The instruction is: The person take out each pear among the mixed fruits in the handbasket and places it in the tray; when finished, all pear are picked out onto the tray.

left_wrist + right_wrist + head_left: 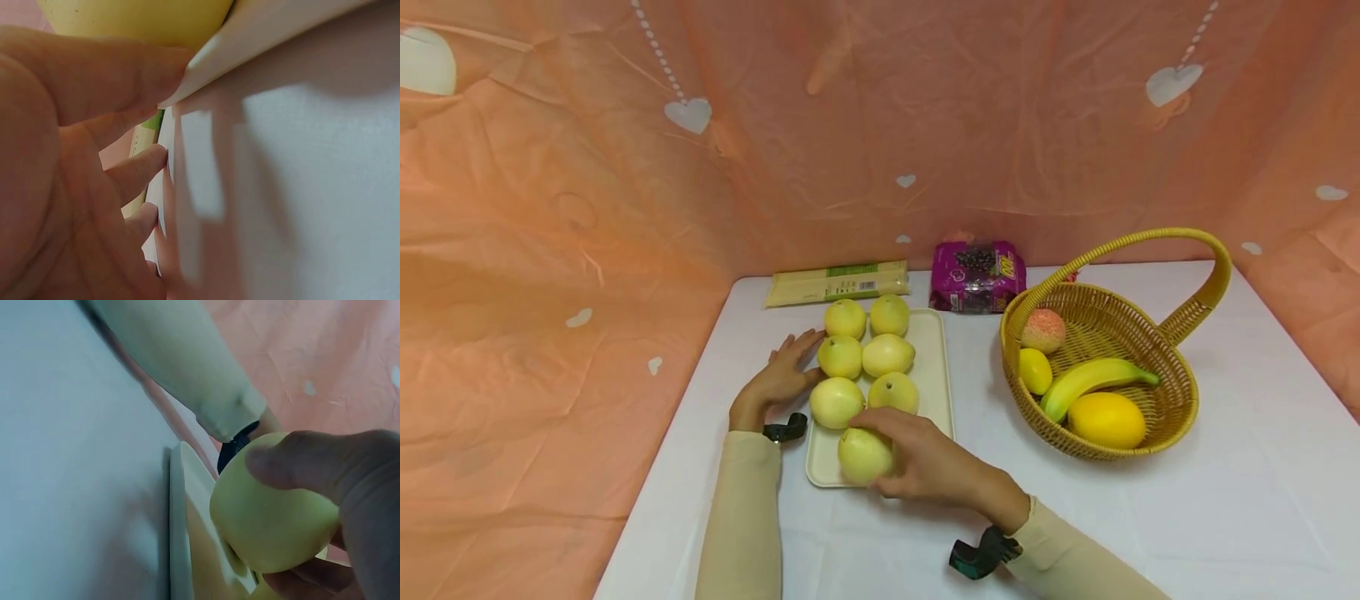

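Observation:
A cream tray (936, 375) lies on the white tabletop with several pale yellow pears on it, among them one pear (888, 356) in the middle row. Over its near end my right hand (928, 458) grips another pear (861, 457) between thumb and fingers; in the right wrist view this pear (269, 512) is above the tray's edge (181, 519). Along the tray's left side rests my left hand (782, 372), fingers extended. The left wrist view shows its thumb (119, 75) touching the tray rim (212, 62), with a pear (137, 19) just behind.
To the right stands a yellow wicker basket (1180, 400) with a tall handle, holding a banana (1093, 382), a mango-like yellow fruit (1107, 420), a lemon (1035, 371) and a peach (1043, 331). Behind the tray lie a purple package (976, 277) and a flat beige packet (838, 283).

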